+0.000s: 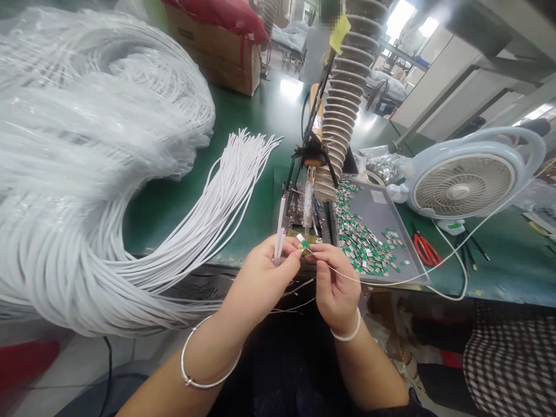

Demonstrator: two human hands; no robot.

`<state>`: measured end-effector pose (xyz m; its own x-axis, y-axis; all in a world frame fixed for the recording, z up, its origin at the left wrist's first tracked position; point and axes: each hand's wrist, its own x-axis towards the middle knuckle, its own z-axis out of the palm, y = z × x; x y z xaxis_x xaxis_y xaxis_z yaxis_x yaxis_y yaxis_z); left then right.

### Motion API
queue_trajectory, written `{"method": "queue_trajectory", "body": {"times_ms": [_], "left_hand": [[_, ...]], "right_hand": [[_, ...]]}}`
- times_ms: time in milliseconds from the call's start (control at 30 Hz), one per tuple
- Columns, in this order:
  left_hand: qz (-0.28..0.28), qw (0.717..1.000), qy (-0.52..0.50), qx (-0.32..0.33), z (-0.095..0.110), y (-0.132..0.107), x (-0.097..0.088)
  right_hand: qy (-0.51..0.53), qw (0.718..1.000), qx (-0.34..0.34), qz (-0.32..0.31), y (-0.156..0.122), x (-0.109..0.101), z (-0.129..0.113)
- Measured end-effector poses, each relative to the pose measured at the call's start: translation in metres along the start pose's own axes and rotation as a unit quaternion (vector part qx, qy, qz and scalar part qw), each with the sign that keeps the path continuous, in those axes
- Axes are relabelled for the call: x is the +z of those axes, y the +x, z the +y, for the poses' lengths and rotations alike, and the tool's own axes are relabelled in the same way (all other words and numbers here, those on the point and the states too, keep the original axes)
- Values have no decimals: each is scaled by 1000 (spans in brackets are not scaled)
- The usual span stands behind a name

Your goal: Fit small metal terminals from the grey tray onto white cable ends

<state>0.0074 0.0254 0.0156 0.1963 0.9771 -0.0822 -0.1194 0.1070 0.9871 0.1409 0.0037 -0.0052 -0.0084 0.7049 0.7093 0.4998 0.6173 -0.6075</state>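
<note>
My left hand [260, 278] is closed around a few white cables [279, 231] that stand upright out of my fist. Its thumb and forefinger also pinch a small green connector board [303, 242]. My right hand [334, 278] is closed too, pinching a thin solder wire [391, 282] whose tip meets the green board. Both hands sit just in front of a fixed soldering iron [308, 200], whose tip points down at the board.
A big bundle of white cables [108, 220] covers the left of the green bench [260, 110]. A grey tray [382, 214] holds several green connector boards. A small white fan [464, 185], red snips [425, 250], a ribbed fume hose [347, 87] and a cardboard box [217, 52] stand around.
</note>
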Motion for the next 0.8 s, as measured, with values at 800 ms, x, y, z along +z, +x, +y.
{"method": "queue_trajectory", "body": {"times_ms": [800], "left_hand": [[17, 999, 7, 27, 14, -1, -1]], "right_hand": [[-14, 1000, -21, 11, 12, 2, -5]]}}
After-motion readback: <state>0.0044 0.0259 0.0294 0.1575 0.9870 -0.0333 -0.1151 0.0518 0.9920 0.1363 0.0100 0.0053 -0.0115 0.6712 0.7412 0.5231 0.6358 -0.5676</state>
